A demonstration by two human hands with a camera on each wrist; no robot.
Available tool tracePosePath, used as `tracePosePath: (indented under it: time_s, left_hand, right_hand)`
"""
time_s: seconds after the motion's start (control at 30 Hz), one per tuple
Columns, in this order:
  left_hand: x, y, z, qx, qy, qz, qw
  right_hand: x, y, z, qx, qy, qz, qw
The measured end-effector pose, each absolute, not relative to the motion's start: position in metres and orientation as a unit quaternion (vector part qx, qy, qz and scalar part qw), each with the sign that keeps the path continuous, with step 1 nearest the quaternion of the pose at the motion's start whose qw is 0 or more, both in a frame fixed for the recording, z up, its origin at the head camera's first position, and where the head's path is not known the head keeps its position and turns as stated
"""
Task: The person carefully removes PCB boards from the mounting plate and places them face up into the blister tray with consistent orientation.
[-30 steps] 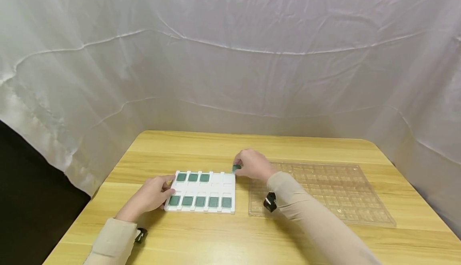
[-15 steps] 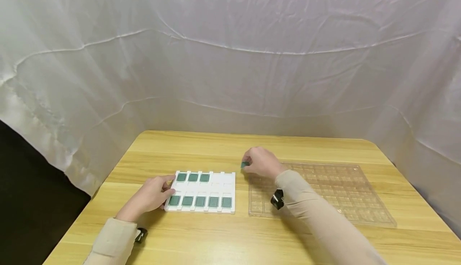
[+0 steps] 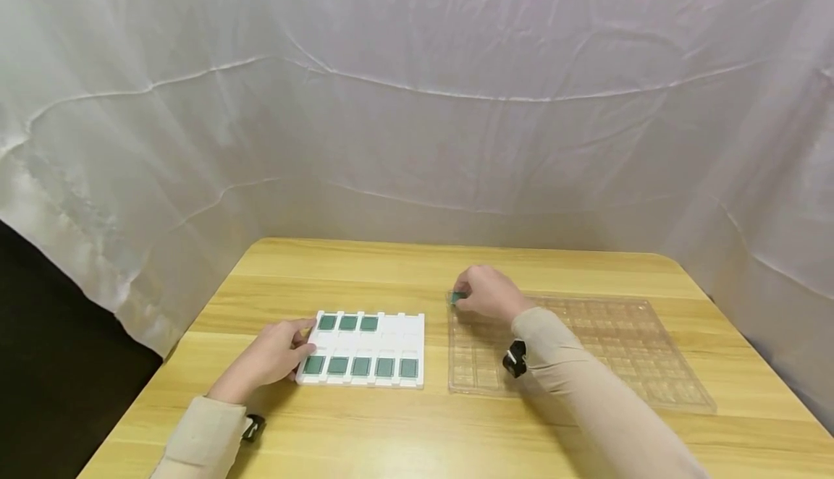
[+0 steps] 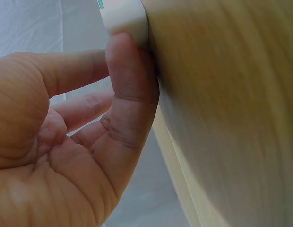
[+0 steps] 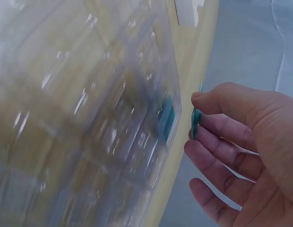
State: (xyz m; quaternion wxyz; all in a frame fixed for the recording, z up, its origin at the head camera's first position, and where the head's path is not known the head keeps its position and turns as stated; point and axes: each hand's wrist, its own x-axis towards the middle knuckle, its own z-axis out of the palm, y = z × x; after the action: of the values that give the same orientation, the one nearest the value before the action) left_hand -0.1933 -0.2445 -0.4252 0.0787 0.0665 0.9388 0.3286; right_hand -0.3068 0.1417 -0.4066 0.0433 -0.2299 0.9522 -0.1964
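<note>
In the head view, a white tray (image 3: 365,344) lies left of centre, with green square chips (image 3: 361,367) filling its near row and the left part of its far row. My left hand (image 3: 275,349) holds the tray's left edge; the left wrist view shows fingertips against its white side (image 4: 130,19). Between thumb and fingers, my right hand (image 3: 489,292) pinches one thin green chip (image 5: 195,118) on edge. That hand is over the far left corner of a clear plastic tray (image 3: 625,341) with many small pockets. A teal patch shows through its wall in the right wrist view.
Both trays lie on a light wooden table (image 3: 365,435), with a strip of wood between them. A pale curtain (image 3: 417,139) hangs behind and at both sides. Dark cloth or space shows at the lower left.
My right hand has moved right with the pinched chip, from the white tray's far right corner to the clear tray's far left corner. The left hand stays at the white tray.
</note>
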Motion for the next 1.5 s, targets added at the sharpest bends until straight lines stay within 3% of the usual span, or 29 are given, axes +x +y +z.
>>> tracePosePath:
  time_s: [0.53,1.5]
  left_hand:
    - [-0.195,-0.246,-0.427,0.068,0.937,0.332,0.081]
    - [-0.195,-0.247,-0.43,0.066,0.939,0.327,0.08]
  right_hand:
    - [-0.31,0.17,-0.41,-0.222,0.958,-0.179,0.042]
    - [-0.314,0.174,-0.414,-0.227,0.957,-0.173,0.046]
